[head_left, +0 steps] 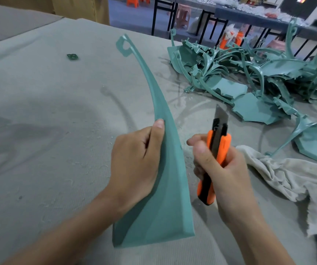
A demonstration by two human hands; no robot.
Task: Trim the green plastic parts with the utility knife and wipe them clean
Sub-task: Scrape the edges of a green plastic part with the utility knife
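We hold the long curved green plastic part [165,178] above the grey cloth-covered table [48,111], wide end toward us, hooked tip pointing away; our left hand [134,165] grips its left edge. Our right hand [228,173] is curled round the orange utility knife [217,150], blade out, just right of the part and apparently not touching it; a pile of green parts [249,73] lies beyond, a pale rag [287,175] beside that hand.

No readable text, label or number shows on anything here
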